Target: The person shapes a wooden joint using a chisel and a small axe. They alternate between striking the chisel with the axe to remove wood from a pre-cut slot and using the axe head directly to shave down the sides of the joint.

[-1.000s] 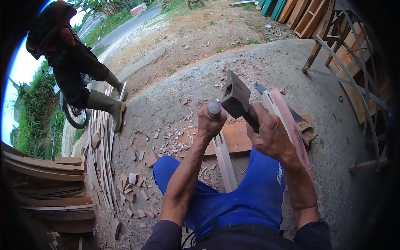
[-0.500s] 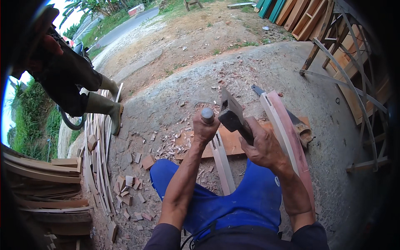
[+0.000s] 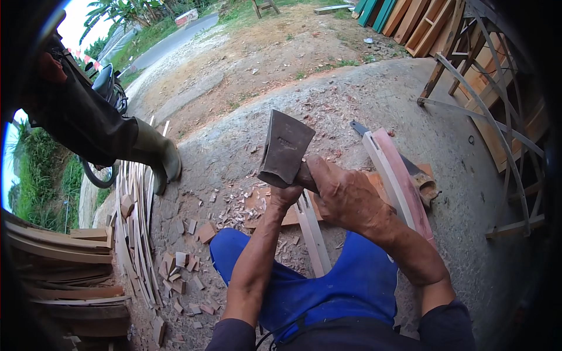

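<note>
My right hand (image 3: 351, 196) is closed round the short handle of an axe (image 3: 287, 146) with a dark, worn steel head. The axe head covers the top of my left hand (image 3: 284, 198), which is closed over a narrow wooden piece (image 3: 314, 234) with a slot cut in its end. The chisel in my left fist is hidden behind the axe head now; its round metal-topped handle shows in the earlier frame. The slotted piece runs between my knees and crosses an orange-brown board (image 3: 293, 217) on the ground.
A curved pinkish timber (image 3: 398, 175) lies to my right, with a handsaw (image 3: 422, 180) partly under it. Wood offcuts (image 3: 175, 263) and long strips (image 3: 133, 216) lie left. A person in rubber boots (image 3: 161, 152) stands at the left. A metal frame (image 3: 486, 105) and leaning boards (image 3: 410, 23) are right.
My right hand has swung the axe leftward, so its head now covers the chisel handle and part of my left hand. The person's boots at the left have shifted.
</note>
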A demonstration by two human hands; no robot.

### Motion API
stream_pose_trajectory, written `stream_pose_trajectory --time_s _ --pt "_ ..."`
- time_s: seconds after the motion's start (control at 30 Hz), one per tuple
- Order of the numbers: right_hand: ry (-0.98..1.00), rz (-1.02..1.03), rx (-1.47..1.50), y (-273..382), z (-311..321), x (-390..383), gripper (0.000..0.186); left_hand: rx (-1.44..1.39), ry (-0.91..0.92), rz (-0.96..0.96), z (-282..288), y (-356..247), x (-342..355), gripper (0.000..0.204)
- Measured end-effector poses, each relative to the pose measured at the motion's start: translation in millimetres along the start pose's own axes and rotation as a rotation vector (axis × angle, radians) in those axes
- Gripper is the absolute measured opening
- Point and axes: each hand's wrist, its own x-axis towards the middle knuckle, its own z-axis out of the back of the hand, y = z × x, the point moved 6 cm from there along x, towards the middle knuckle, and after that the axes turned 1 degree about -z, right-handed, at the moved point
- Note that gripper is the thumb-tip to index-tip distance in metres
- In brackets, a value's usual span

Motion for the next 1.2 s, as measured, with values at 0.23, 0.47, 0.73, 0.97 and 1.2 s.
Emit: stream_pose_trajectory --time_s 0.23,0.47,0.73,0.97,1.2 --pt "0.184 0.001 -0.136 15.8 3.1 9.4 0.028 -0.152 0.043 0.17 -4.9 10.7 -3.8 0.054" --pt "0.122 0.001 -0.111 17.9 -3.7 23.5 0.028 -0.226 0.046 0.255 -4.8 10.1 -8.2 0.036" --pt "-0.132 0.185 -0.007 34.9 54.4 22.1 0.034 -0.26 -0.012 0.184 5.8 -6.0 6.3 0.024" --pt "0.298 -0.134 -0.232 17.1 -4.0 27.5 0.026 -0.32 0.114 0.393 -18.0 33.2 -9.1 0.023" --pt "-0.275 0.241 0.004 28.1 40.7 14.7 0.026 -0.513 -0.027 0.32 -3.4 8.6 -8.4 0.034"
